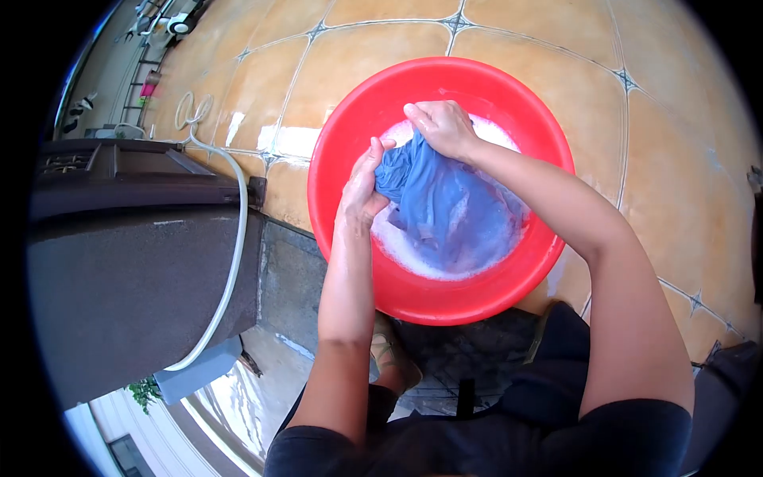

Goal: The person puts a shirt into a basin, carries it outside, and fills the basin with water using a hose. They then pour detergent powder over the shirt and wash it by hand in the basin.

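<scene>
A wet blue cloth (445, 203) lies partly in foamy water (413, 253) inside a round red basin (342, 226). Its bunched upper end is lifted between my two hands. My right hand (445, 129) is closed in a fist on the top of the bunch. On the left side of the same bunch, my left hand (363, 181) grips with its thumb pointing up and its palm against the fabric. Some left fingers are hidden behind the cloth. What kind of garment or cloth it is cannot be made out.
The basin stands on tan floor tiles (548, 71), wet in places. A pale hose (238, 230) runs over a dark brown structure (143, 294) on the left and coils on the floor. My foot (395, 358) is just below the basin.
</scene>
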